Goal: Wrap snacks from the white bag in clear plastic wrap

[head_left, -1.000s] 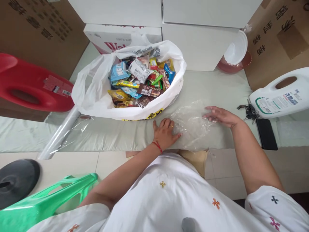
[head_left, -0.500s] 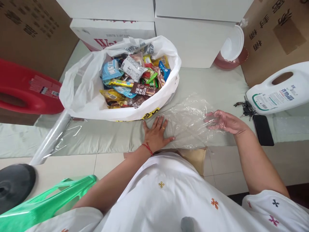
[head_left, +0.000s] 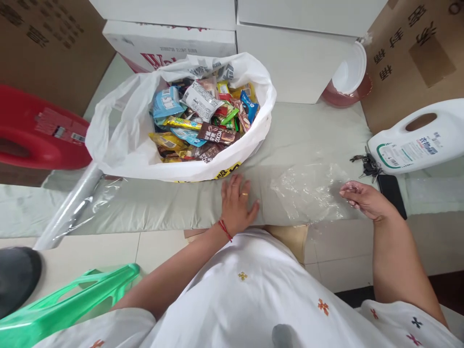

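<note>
A thin, crumpled piece of clear plastic film (head_left: 308, 191) lies on the cloth-covered table, its right end reaching my right hand (head_left: 368, 199). The fingers of that hand are closed in a pinch on the film's edge. My left hand (head_left: 237, 203) rests with spread fingers on the cloth, apart from the film and just below a white plastic bag (head_left: 253, 157). Several wrapped snacks (head_left: 203, 104) fill the bag, whose mouth gapes wide.
A roll of clear film (head_left: 70, 205) sticks out over the table's left edge, near a red jug (head_left: 43, 128). Right of my right hand are a black phone (head_left: 391, 193), keys (head_left: 369, 165) and a white detergent bottle (head_left: 422, 137). White boxes (head_left: 290, 63) stand behind.
My right hand has moved right and slightly toward me, its fingers closing on the film. The film slid right, away from my left hand, which stays on the cloth.
</note>
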Motion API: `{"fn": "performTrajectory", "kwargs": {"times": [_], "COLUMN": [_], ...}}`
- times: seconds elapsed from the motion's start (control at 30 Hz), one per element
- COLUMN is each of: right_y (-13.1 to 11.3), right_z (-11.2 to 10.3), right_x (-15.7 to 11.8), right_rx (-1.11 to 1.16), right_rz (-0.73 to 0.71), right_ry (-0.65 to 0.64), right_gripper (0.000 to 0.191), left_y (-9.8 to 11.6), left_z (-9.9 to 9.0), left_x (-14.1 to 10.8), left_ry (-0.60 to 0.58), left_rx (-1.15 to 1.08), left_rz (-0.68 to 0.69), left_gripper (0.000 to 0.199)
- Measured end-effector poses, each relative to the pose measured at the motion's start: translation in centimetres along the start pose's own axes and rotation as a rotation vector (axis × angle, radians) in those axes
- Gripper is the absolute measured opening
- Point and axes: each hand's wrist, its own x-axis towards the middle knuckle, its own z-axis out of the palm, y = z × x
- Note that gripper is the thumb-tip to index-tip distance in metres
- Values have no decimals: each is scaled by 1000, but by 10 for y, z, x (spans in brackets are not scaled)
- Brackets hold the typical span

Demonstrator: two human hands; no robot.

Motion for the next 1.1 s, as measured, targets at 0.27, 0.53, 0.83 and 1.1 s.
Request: {"fn": "performTrajectory", "kwargs": {"times": [0.27,0.53,0.83,1.1], "right_y": [-15,-30,-68,-94], "right_z": [18,-27,147,176], "right_x": [21,54,49,140], "right_rx": [36,-474,-939,-1040], "right_rz": [-16,-195,-1021,-956], "right_ry": [-77,203,-87,65], "right_gripper": [57,29,56,65], "left_y": [57,14,22,15], "left_z": [25,31,29,20], "left_x": [40,9,1,-21], "left_ry": [-286,-291,-299,-257], "left_rx": [-42,178,196,235], "left_rz": [473,262,201,58], "left_gripper": [43,57,75,72]}}
